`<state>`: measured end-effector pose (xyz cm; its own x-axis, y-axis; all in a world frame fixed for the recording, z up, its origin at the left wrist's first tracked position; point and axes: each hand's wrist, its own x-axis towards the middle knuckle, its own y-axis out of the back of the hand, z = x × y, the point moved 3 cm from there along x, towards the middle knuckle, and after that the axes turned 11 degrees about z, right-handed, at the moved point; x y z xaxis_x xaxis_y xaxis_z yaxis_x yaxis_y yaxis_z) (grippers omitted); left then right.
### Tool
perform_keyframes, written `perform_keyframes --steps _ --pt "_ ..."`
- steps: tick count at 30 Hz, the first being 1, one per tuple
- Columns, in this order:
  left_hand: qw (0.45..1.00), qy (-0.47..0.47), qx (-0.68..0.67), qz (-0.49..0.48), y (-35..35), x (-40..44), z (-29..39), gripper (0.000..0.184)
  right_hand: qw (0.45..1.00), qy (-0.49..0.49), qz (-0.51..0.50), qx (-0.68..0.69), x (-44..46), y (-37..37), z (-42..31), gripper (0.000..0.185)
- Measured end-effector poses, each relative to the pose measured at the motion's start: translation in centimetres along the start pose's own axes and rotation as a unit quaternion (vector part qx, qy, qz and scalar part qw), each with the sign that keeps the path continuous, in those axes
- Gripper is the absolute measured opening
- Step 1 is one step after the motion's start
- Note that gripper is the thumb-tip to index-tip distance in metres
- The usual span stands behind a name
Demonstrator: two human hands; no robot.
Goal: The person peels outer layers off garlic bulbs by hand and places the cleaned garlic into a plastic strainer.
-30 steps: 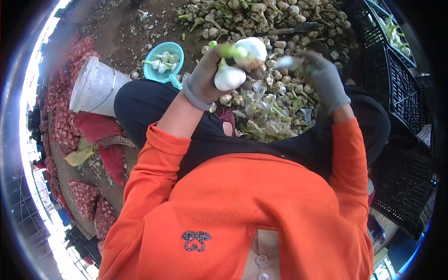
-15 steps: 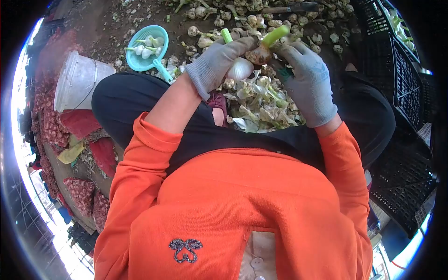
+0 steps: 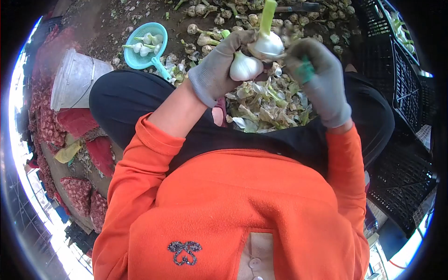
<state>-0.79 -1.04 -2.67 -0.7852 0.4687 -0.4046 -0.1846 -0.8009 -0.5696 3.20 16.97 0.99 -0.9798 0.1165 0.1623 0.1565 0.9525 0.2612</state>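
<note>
Two white garlic bulbs are in my gloved left hand (image 3: 218, 65), its fingers wrapped round them. The lower bulb (image 3: 246, 67) lies against the fingers; the upper bulb (image 3: 268, 45) stands with its thick green stem pointing up. Just right of the upper bulb is my gloved right hand (image 3: 319, 74), its fingers curled and smeared by motion, with a green patch on the glove. Whether that hand holds anything cannot be made out. Beneath both hands lies a heap of peeled garlic skins (image 3: 270, 105).
A turquoise strainer (image 3: 132, 57) with several bulbs sits at the left, near a white bucket (image 3: 77, 79). Unpeeled bulbs (image 3: 205, 39) and a wooden-handled tool (image 3: 298, 8) lie ahead. Black crates (image 3: 406, 88) stand at the right; red net bags (image 3: 76, 193) lie at the left.
The brown, dirty bulb seen between my hands half a second ago now shows white, its stem upright. My right hand has moved right, away from the bulbs, and its fingers have curled.
</note>
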Motion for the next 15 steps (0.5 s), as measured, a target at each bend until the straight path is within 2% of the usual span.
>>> perform_keyframes --steps 2,3,6,9,11,13,15 --pt "0.979 0.089 -0.1 -0.155 0.4 0.5 0.0 0.049 0.992 -0.081 0.032 0.089 0.8 1.3 0.2 0.016" --pt "0.979 0.122 -0.071 -0.149 0.8 0.4 -0.4 0.053 0.983 -0.092 0.064 0.145 0.8 1.5 0.3 0.019" --pt "0.991 0.089 -0.027 -0.096 0.7 0.2 -0.8 0.054 0.973 -0.097 0.031 0.209 0.6 1.3 0.0 0.028" --pt "0.991 0.09 -0.061 -0.075 0.3 0.2 -0.6 0.053 0.958 -0.1 -0.006 0.27 0.7 1.1 0.1 0.027" --pt "0.989 0.076 -0.074 -0.101 0.2 0.3 -0.5 0.046 0.961 -0.081 -0.013 0.265 0.8 0.9 -0.2 0.022" --pt "0.999 0.019 0.024 -0.021 -0.4 -0.4 -0.2 0.043 0.962 -0.074 -0.043 0.26 0.8 0.8 -0.4 0.019" --pt "0.999 0.02 0.005 -0.037 -0.4 -0.1 -0.1 0.041 0.96 -0.078 -0.094 0.253 0.7 0.7 -0.7 0.017"
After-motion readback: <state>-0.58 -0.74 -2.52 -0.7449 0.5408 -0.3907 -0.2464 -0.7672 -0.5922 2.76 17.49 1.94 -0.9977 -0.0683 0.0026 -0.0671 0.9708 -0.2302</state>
